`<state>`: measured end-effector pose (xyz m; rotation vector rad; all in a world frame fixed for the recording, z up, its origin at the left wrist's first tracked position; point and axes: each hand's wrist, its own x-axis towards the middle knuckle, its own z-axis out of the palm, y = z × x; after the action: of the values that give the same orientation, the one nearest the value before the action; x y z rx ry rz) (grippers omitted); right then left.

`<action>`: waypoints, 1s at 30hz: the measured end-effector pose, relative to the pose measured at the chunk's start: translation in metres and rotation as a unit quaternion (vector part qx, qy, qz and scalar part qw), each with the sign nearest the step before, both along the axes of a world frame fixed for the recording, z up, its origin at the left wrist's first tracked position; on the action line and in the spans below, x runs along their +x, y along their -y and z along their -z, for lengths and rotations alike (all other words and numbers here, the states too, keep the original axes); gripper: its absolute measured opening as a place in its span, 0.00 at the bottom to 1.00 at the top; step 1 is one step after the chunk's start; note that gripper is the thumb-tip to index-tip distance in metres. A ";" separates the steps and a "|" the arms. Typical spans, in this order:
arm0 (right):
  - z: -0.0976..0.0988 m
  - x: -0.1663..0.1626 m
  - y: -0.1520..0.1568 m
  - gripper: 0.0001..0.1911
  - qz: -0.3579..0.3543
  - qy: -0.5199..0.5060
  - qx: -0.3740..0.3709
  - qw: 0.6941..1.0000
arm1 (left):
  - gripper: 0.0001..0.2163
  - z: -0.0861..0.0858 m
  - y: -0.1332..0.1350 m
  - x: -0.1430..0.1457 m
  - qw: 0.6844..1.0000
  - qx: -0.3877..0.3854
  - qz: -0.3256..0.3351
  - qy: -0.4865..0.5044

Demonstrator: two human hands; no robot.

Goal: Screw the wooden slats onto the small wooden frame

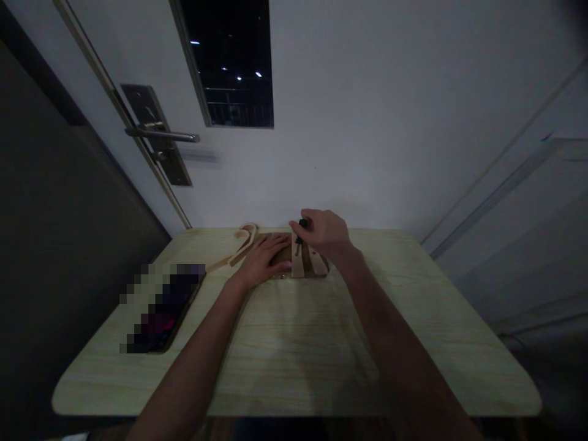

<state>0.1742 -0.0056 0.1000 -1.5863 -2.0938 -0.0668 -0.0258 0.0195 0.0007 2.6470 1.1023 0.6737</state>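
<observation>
My left hand (264, 260) lies with fingers spread on a brown piece (285, 252) on the table, pressing near its left side. Across that piece runs a pale wooden strip (298, 263), and a second pale strip (318, 262) slants beside it on the right. My right hand (325, 229) is closed around a small black-handled tool (301, 233), held upright over the first strip. Its lower end reaches down to the strip; the exact kind of tip is too dim to tell. A hook-shaped pale wooden piece (245, 242) rests just left of my left hand.
The light wood-grain table (285, 349) has rounded front corners and stands against a white door (367, 122). A phone (172, 312), partly pixelated, lies at the left. A metal door handle (169, 135) juts out above the table's back left, and a dark window (234, 67) is beside it.
</observation>
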 end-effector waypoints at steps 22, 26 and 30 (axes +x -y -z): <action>-0.008 0.013 -0.006 0.19 -0.146 -0.078 -0.072 0.984 | 0.30 0.003 -0.001 -0.002 1.000 0.001 0.010 0.011; -0.009 0.009 -0.004 0.23 -0.082 -0.005 -0.041 0.996 | 0.30 0.003 -0.001 -0.002 1.000 0.001 0.007 0.009; -0.008 0.003 0.001 0.27 -0.005 0.053 -0.037 0.998 | 0.30 0.002 -0.001 -0.001 1.000 0.004 0.007 0.007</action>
<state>0.1771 -0.0069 0.1082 -1.6474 -2.2091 -0.0722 -0.0272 0.0201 -0.0013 2.6488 1.0784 0.6949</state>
